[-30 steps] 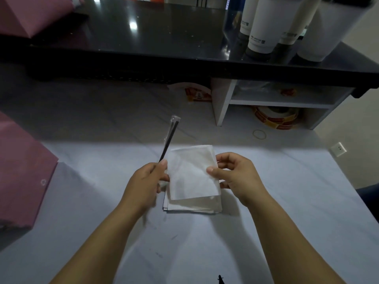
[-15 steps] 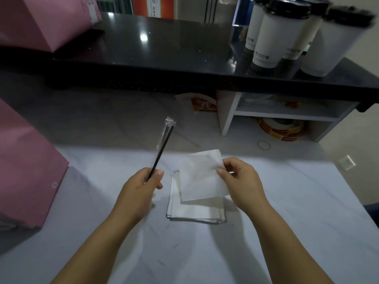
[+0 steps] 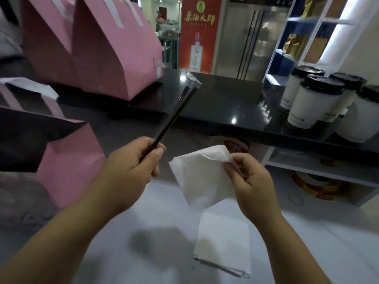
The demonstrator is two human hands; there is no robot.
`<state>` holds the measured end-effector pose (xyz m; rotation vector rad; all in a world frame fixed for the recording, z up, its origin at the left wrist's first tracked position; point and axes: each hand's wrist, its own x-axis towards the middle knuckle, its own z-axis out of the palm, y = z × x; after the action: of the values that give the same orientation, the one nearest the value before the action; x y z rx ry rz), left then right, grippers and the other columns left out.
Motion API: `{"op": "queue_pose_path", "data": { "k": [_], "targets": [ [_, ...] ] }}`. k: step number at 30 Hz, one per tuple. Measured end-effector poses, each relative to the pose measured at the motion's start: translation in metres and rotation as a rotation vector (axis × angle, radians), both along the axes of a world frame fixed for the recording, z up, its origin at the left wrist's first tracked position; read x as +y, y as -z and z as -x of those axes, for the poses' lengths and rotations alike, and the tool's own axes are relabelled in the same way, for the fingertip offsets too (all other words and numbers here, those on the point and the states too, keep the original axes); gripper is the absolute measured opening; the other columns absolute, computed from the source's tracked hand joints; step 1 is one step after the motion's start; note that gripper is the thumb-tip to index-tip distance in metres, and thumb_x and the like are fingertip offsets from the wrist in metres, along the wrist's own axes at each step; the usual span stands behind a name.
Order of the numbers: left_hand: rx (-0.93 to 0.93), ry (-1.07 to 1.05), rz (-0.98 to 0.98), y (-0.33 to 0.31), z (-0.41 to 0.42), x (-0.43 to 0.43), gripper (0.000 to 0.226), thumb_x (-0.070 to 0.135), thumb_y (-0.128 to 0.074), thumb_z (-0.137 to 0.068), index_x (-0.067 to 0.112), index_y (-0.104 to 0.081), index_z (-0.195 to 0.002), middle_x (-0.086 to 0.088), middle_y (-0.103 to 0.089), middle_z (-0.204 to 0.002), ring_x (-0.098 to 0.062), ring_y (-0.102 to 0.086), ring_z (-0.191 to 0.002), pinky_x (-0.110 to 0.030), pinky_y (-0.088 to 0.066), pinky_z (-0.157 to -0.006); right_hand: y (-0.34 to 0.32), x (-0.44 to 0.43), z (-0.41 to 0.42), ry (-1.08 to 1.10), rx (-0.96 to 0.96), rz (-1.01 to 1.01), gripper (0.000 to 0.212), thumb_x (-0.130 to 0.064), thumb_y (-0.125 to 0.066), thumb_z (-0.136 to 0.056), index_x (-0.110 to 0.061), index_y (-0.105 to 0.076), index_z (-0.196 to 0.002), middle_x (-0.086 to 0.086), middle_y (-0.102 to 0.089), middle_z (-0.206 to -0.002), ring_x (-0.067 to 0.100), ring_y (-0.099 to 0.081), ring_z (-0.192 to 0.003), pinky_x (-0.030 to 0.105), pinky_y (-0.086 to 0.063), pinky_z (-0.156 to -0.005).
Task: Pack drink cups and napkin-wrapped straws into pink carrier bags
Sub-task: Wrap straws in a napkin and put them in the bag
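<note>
- Gripping a black straw point(image 3: 174, 117) low on its shaft between thumb and curled fingers, the left hand point(image 3: 131, 167) is holding it raised above the pale worktop point(image 3: 143, 253). The straw is slanting up and to the right, its clear wrapper tip showing against the black counter point(image 3: 225, 105).
- The right hand point(image 3: 252, 185) is pinching a single white napkin point(image 3: 203, 177) at its upper right corner, thumb and fingertips closed on the paper. The sheet is hanging in the air, creased near the grip, just right of the left hand and apart from the straw.
- A napkin stack point(image 3: 223, 249) is lying flat on the worktop, below the held sheet and nearer the camera.
- A pink carrier bag point(image 3: 69, 160) is standing open on the worktop at far left, beside the left forearm.
- More pink bags point(image 3: 102, 48) are standing on the black counter behind it, at upper left.
- White drink cups point(image 3: 313, 103) with black lids are standing clustered at the right end of the black counter, well apart from both hands.
- Under that counter at right, a white shelf unit point(image 3: 320, 173) is holding printed tape rolls point(image 3: 315, 187), with a rubber band point(image 3: 294, 198) lying on the worktop just in front.
- A red poster point(image 3: 200, 33) and a blue rack point(image 3: 287, 37) are showing in the background.
</note>
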<state>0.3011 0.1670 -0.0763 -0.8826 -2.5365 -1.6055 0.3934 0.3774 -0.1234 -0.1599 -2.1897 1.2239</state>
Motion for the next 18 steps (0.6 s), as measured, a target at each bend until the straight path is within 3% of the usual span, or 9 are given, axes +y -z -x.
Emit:
{"op": "queue_pose_path", "data": {
  "k": [4,9,12,18],
  "targets": [
    [0.15,-0.032,0.02,-0.039,0.016,-0.027,0.017,0.029,-0.047,-0.091,0.021,-0.058,-0.08,0.001,-0.057,-0.059,-0.012,-0.049,-0.048,-0.037,-0.045,-0.053,-0.031,-0.021,0.025,-0.049,0.077,-0.031,0.021,-0.016,-0.057,-0.093,-0.036,-0.059,-0.095,-0.015,-0.065,-0.087,0.005,-0.06,-0.082,0.015,-0.049,-0.065],
    [0.327,-0.106,0.071,-0.079,0.036,-0.074,0.023,0.033,-0.047,-0.09,0.02,-0.054,-0.073,-0.003,-0.053,-0.058,-0.012,-0.044,-0.047,-0.022,-0.037,-0.049,-0.069,-0.059,0.055,-0.092,0.195,-0.034,0.016,-0.018,-0.059,-0.092,-0.034,-0.062,-0.092,-0.012,-0.066,-0.088,0.009,-0.062,-0.08,0.02,-0.051,-0.065],
    [0.348,-0.123,0.115,-0.093,0.055,-0.11,0.027,0.033,-0.045,-0.09,0.016,-0.05,-0.069,0.002,-0.053,-0.06,-0.009,-0.044,-0.05,-0.022,-0.034,-0.049,-0.09,-0.09,0.073,-0.124,0.246,-0.045,0.016,-0.019,-0.059,-0.091,-0.035,-0.062,-0.091,-0.007,-0.067,-0.087,0.014,-0.063,-0.08,0.027,-0.055,-0.066],
    [0.287,-0.178,0.156,-0.089,0.107,-0.187,0.029,0.025,-0.046,-0.094,0.012,-0.048,-0.068,0.002,-0.044,-0.049,-0.009,-0.037,-0.042,-0.031,-0.03,-0.048,-0.117,-0.16,0.118,-0.19,0.292,-0.044,0.015,-0.02,-0.06,-0.09,-0.035,-0.061,-0.087,-0.01,-0.067,-0.087,0.007,-0.061,-0.075,0.019,-0.05,-0.063]
  ]
}}
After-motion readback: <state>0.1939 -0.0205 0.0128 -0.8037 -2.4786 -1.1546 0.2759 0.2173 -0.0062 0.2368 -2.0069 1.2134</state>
